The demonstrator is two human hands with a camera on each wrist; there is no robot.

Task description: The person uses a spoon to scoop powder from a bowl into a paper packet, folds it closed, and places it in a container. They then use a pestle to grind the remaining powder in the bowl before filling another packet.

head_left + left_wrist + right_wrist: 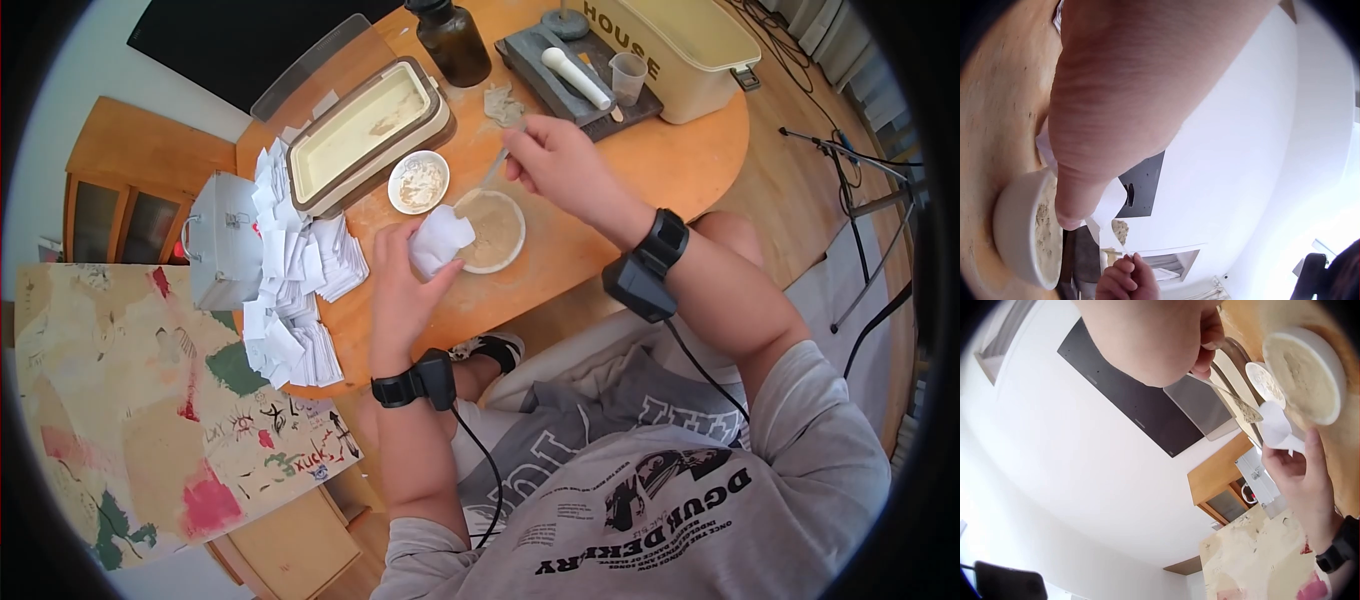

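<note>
In the head view the left hand (402, 285) holds a white paper piece (441, 240), opened like a pouch, beside the rim of a white bowl (522, 232) of beige powder. My right hand (550, 160) pinches the handle of a small spoon or spatula (494, 170) above the bowl. In the right wrist view, beige powder lies on the tool's end (1247, 413), at the mouth of the paper (1276, 427). The left wrist view shows the bowl (1016, 228) below the left hand (1097, 125), with the right hand (1127, 279) beyond.
Left of the hands lie stacks of folded white papers (290, 260) and a silver case (220, 240). Beyond the bowl are a small white dish (419, 182), a cream tray (440, 120), a dark jar (452, 42), a pestle (577, 78) and a cup (628, 78).
</note>
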